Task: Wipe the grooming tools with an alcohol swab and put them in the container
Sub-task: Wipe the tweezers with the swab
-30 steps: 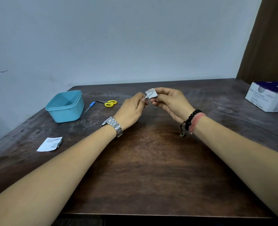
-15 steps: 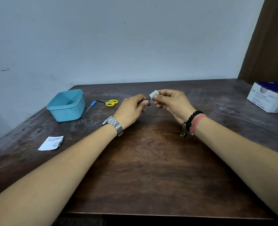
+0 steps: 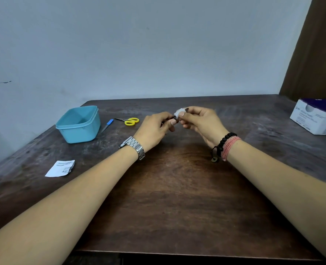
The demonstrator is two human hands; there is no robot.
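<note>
Above the wooden counter (image 3: 177, 188), the left hand (image 3: 152, 129) is pinching a small dark grooming tool (image 3: 172, 118) while the right hand (image 3: 200, 121) is pinching a white alcohol swab (image 3: 179, 112) round its tip. The open teal container (image 3: 78, 124) is sitting far left, yellow-handled scissors (image 3: 129, 121) nearby.

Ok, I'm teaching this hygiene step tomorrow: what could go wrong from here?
1. The left hand pinches a thin tool only at its end while the right hand rubs the swab over it, so it might slip.
2. The scissors and blue-handled tool lie unwiped beside the container; they could be binned by mistake.
</note>
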